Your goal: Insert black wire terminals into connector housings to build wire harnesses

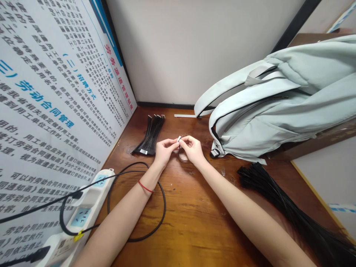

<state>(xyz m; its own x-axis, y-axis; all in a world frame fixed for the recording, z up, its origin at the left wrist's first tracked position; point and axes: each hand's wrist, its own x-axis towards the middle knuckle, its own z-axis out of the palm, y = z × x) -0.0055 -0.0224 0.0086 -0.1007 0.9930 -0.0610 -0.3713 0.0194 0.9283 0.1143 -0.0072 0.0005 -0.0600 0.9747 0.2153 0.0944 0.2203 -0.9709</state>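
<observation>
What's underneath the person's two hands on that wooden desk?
Below the left hand, right hand and the small white piece they pinch, a loop of thin dark wire shows against the reddish-brown wooden desk. The hands hide whatever lies directly beneath them.

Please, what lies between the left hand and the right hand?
In the head view, a small white connector sits between the left hand and right hand, pinched by both; a thin wire loops below it.

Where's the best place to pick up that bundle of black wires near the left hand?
Probably grip the bundle around its middle, coming from above with the left hand: it lies flat on the table, wires side by side, so a hand can close across them.
</observation>
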